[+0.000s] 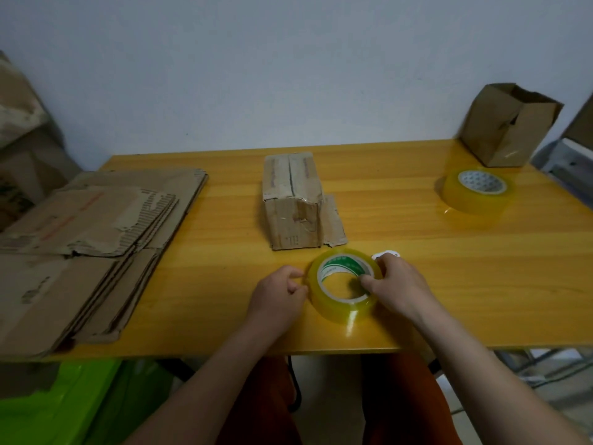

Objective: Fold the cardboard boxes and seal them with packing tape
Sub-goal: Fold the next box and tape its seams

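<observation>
Two hands on tape roll (345,285): right hand (396,289) grips rim, thumb inside core; left hand (277,297) fingers curled, picking at edge. Risk: tape end splits, roll skids on counter (417,300).

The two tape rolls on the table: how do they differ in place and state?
The near tape roll is gripped by the right hand while the left hand pinches at its rim; the far tape roll lies untouched beside the open box. The near roll's core is green-printed, the far roll's grey. Both are clear yellowish packing tape.
</observation>
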The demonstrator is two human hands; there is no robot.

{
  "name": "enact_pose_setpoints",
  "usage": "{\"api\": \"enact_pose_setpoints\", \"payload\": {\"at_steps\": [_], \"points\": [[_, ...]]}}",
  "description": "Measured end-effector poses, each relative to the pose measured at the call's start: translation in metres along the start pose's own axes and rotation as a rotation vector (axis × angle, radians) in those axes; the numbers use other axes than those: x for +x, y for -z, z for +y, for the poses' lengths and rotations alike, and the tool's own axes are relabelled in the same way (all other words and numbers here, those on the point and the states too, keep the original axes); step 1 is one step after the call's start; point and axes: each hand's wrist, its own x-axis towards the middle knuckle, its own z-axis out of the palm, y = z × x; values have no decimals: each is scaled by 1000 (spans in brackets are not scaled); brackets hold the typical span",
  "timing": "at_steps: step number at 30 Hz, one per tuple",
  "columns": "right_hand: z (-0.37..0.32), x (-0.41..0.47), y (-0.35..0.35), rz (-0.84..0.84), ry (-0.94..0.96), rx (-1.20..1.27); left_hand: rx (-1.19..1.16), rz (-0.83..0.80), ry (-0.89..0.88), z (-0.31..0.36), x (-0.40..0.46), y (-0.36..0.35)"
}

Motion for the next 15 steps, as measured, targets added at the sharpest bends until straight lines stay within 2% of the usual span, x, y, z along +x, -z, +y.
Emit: {"api": "enact_pose_setpoints", "payload": {"at_steps": [4, 6, 10, 15], "points": [[1, -1, 3, 11, 38, 67, -111, 53, 12, 0, -2, 1], [3, -3, 3, 78, 82, 187, -296, 67, 26, 0, -4, 3], [2, -5, 4, 254, 186, 331, -650, -20, 75, 11, -12, 10], [-2, -6, 0, 335, 233, 483, -725, 0, 6, 27, -22, 18]]}}
